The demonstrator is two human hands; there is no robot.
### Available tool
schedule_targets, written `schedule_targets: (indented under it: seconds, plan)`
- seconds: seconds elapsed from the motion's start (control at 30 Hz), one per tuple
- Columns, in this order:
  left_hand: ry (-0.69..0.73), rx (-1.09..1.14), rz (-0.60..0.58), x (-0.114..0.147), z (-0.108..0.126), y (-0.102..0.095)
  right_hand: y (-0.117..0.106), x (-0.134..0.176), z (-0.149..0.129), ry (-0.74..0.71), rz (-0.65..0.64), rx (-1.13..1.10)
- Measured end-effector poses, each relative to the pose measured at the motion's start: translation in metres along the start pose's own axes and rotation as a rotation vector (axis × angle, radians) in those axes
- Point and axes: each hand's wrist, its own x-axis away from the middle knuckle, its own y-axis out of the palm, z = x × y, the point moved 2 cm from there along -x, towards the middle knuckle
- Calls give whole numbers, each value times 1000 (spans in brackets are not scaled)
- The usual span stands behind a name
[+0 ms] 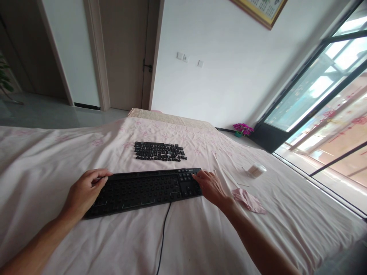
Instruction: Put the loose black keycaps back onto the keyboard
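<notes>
A black keyboard (140, 191) lies on the pink cloth in front of me, most of its keycaps off and bare switch posts showing. Some keycaps still sit on its number pad at the upper right. My left hand (87, 187) grips the keyboard's left end, with thumb and forefinger closed at the upper left corner. At the other end, my right hand (210, 185) is closed round the right edge, its thumb on the number pad keys. Loose black keycaps (159, 151) lie in rows just beyond the keyboard. A black cable (164, 236) runs from the keyboard towards me.
Right of the keyboard lie a crumpled pink cloth (249, 200), a clear round tub (256, 170) on its side and a few thin swabs. The patterned sheet (111, 248) has folds. Beyond it stand a door (124, 53), a white wall and a pot of purple flowers (242, 129).
</notes>
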Motion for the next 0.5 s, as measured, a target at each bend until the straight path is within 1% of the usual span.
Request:
schedule_targets:
  seconds: [0.5]
  plan:
    - [8,11,10,0,3,0,7,5,-3,11,-51,98]
